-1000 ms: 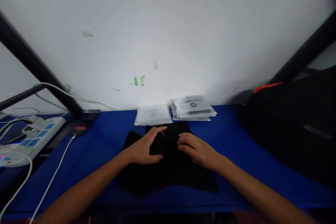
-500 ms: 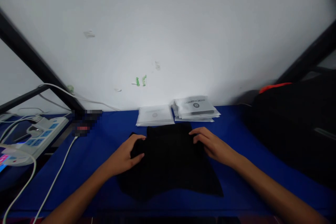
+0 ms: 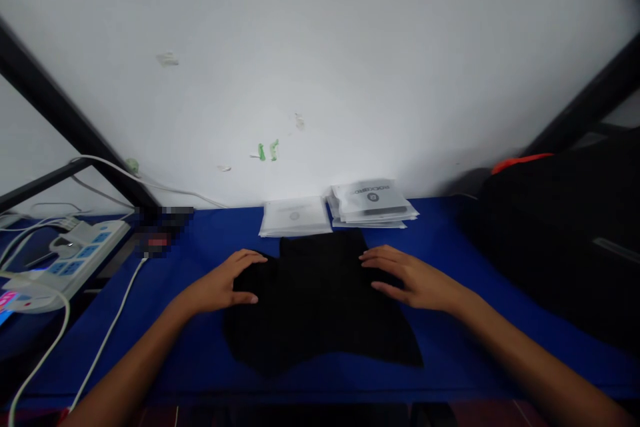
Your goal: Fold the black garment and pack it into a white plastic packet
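Note:
A black cloth piece (image 3: 325, 307), perhaps a garment, lies spread in front of me; its folds are too dark to make out. My left hand (image 3: 227, 283) rests at its upper left edge, thumb and fingers apart on the fabric. Across from it, my right hand (image 3: 400, 277) touches the upper right edge with its fingers stretched out and the thumb apart. Neither hand grips the fabric.
Behind the cloth, a flat white packet (image 3: 295, 215) and a stack of printed plastic packets (image 3: 373, 203) lie on the blue tabletop (image 3: 210, 233). A power strip (image 3: 75, 267) with white cables is at left. A large black bag-like thing (image 3: 560, 247) bulges at right.
My left hand has slid slightly left and let go of the bunched fabric, which now lies flatter. My right hand's thumb has come out to the side and its fingers lie flatter.

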Demonstrator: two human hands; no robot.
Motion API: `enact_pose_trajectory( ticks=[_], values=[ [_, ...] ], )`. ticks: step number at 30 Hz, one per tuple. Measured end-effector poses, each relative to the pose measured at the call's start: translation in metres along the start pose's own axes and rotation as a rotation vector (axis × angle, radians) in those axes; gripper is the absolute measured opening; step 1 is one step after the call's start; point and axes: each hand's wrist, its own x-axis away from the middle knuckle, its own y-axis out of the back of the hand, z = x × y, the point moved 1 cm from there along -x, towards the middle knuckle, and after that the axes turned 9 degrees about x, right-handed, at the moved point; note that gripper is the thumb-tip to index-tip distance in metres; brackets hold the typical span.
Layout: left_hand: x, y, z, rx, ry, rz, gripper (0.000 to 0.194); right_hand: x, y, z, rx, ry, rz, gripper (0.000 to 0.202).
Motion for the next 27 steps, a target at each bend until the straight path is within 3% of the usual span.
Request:
enact_pose_trajectory(
  ticks=[3, 6, 8, 10, 13, 15, 17, 19, 20, 22, 27],
  values=[
    [-0.001, 0.009, 0.004, 0.049, 0.014, 0.015, 0.056, 0.000, -0.001, 0.003, 0.007, -0.022, 0.047, 0.045],
    [-0.007, 0.015, 0.014, 0.072, 0.057, -0.019, 0.037, -0.001, -0.003, 0.003, 0.013, -0.030, 0.055, 0.040],
    [-0.013, 0.015, 0.019, 0.038, 0.114, -0.088, 0.023, -0.001, -0.004, 0.003, 0.023, -0.028, 0.044, 0.039],
    [-0.020, 0.012, 0.020, -0.076, 0.177, -0.210, 0.026, -0.003, -0.005, 0.002, 0.036, -0.020, 0.021, 0.040],
    [-0.030, 0.003, 0.003, -0.303, 0.092, -0.365, 0.031, -0.007, -0.007, 0.001, 0.038, -0.025, -0.049, 0.036],
    [-0.035, -0.005, -0.014, -0.355, -0.072, -0.277, 0.048, -0.012, -0.008, -0.002, 0.027, -0.060, -0.107, 0.031],
    [-0.042, -0.013, -0.029, -0.324, -0.196, -0.080, 0.058, -0.019, -0.010, -0.005, 0.024, -0.109, -0.165, 0.023],
    [-0.051, -0.018, -0.034, -0.299, -0.237, 0.025, 0.046, -0.029, -0.011, -0.009, 0.060, -0.175, -0.213, 0.018],
    [-0.056, -0.019, -0.032, -0.296, -0.227, 0.015, 0.036, -0.034, -0.013, -0.011, 0.091, -0.213, -0.227, 0.018],
    [-0.070, -0.019, -0.021, -0.307, -0.160, -0.093, 0.024, -0.043, -0.017, -0.015, 0.162, -0.290, -0.238, 0.019],
    [-0.091, -0.014, 0.007, -0.381, 0.048, -0.364, 0.016, -0.058, -0.027, -0.023, 0.300, -0.451, -0.231, 0.021]
  ],
)
